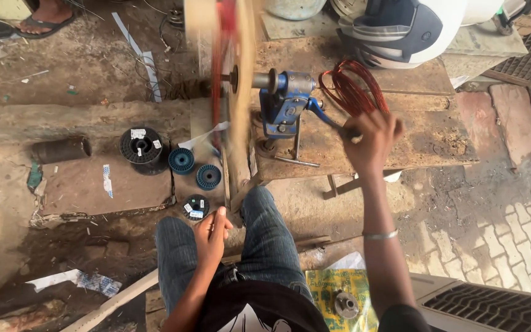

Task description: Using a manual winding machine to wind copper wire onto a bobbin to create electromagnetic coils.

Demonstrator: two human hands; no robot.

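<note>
A blue hand-crank winding machine [285, 104] is bolted to a worn wooden bench [413, 138]. My right hand [371, 136] is shut on its crank handle. The wooden former [232, 80] on the machine's shaft is blurred with spin and carries red wire. My left hand [211, 232] hovers over my knee below the former, fingers pinched together; a thin wire between them cannot be made out. A loose coil of red copper wire [353, 89] lies on the bench just behind my right hand.
Black and blue wire spools [141, 146] [181, 160] [208, 177] [196, 207] sit on the ground at left. A white helmet [401, 27] rests behind the bench. Another person's sandalled foot [45, 18] is at top left. A yellow packet with a metal part [344, 301] lies by my leg.
</note>
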